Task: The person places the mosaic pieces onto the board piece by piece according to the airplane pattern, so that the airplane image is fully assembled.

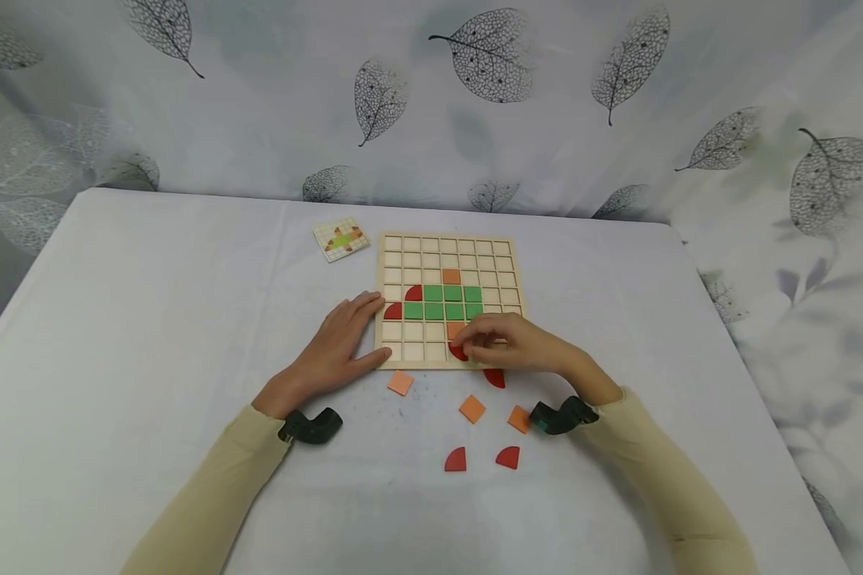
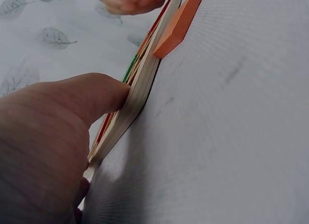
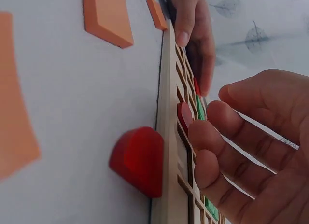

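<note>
A wooden grid board [image 1: 383, 263] lies on the table, with green square tiles [image 1: 433, 293], two orange squares and red quarter-circle pieces [image 1: 393, 311] in its cells. My left hand [image 1: 334, 347] rests at the board's left edge, fingers extended; its thumb [image 2: 104, 93] touches the rim near the front corner. Over the board's front right part is my right hand [image 1: 514, 342], fingers loosely bent. Its fingertips are at a red quarter-circle piece [image 3: 184, 115] in a front-row cell, below an orange square [image 1: 455, 329]. The thumb stands apart from that piece in the right wrist view.
A small pattern card [image 1: 341, 239] lies behind the board's left side. In front of the board are loose orange squares [image 1: 472, 409] and red quarter-circles [image 1: 455, 460]. One red quarter-circle [image 3: 140, 161] lies close against the front rim. Leaf-patterned cloth [image 1: 259, 120] hangs behind the table.
</note>
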Tool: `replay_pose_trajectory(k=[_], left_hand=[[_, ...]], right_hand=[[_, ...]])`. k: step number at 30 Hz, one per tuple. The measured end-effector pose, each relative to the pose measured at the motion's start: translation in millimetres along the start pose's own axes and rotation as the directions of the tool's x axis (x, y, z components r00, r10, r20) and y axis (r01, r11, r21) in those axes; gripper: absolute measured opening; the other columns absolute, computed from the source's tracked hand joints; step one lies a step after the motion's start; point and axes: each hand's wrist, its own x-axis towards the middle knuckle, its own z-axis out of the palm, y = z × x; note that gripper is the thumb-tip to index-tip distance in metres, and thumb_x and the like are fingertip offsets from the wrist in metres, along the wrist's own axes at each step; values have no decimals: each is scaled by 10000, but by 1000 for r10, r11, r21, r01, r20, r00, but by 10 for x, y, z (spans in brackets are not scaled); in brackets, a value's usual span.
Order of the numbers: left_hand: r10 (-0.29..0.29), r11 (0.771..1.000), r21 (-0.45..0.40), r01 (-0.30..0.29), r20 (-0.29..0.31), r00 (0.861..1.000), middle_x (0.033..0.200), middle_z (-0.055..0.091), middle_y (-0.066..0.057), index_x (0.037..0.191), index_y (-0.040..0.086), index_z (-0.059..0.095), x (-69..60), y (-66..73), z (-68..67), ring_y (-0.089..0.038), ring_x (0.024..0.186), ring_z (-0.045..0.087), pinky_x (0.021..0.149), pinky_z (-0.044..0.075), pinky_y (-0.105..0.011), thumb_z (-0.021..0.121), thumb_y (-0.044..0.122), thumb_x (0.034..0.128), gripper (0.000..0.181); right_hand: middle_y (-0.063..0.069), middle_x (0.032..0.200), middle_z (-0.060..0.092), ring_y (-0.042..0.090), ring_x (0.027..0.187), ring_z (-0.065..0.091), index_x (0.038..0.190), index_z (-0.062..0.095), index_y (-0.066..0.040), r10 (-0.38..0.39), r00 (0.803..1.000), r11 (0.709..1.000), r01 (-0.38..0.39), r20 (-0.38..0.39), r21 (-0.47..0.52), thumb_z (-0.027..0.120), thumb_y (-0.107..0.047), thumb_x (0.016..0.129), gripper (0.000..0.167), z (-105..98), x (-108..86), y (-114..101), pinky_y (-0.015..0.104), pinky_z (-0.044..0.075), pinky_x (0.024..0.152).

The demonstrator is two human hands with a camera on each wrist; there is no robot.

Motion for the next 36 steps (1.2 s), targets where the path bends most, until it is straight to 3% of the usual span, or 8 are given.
replay_pose_trajectory(k=[5,13,24,28,32,36], left_hand=[[2,1000,-3,-2,-4,1000,1550,281,-171,1490,-18,301,1,-1,2,-315,1445,247,1213,105,-461,660,305,922,746],[-10,1000,-2,10,3,1000,1555,274,-166,1494,-12,297,-2,-2,-10,-317,1447,241,1214,101,-461,655,311,926,745],[-5,1000,0,5,2,1000,1554,274,-168,1491,-17,301,3,3,-6,-321,1445,241,1213,101,-462,659,306,922,746],[-4,1000,2,4,0,1000,1554,272,-168,1490,-20,304,5,-1,-3,-321,1445,240,1213,101,-463,659,301,922,743],[-3,1000,-1,3,-1,1000,1556,271,-164,1486,-20,314,2,-4,1,-319,1444,241,1211,103,-466,658,300,923,734],[-2,1000,-4,2,-2,1000,1556,273,-162,1480,-19,331,-3,-3,4,-322,1442,242,1208,111,-476,659,298,921,722]], right_hand=[[28,999,681,134,820,598,1135,689,-41,-6,999,1000,5,39,26,654,-49,925,213,47,-54,-41,244,531,714],[31,1000,671,119,799,561,1086,701,-57,-70,997,997,69,41,15,664,-15,908,187,128,-93,-23,229,510,676],[33,963,665,102,750,554,1072,703,-57,-88,991,995,82,99,64,651,-56,930,152,227,-223,-98,215,504,646],[21,951,675,86,748,536,1066,706,-65,-151,983,985,141,105,95,645,-52,934,147,281,-241,-101,204,479,625],[56,938,676,102,792,574,1055,700,-39,-233,966,962,212,115,169,649,-25,923,142,339,-249,-107,229,531,681],[66,960,670,100,798,588,1061,699,-40,-267,948,947,225,173,230,673,-44,912,152,403,-262,-125,252,557,688]])
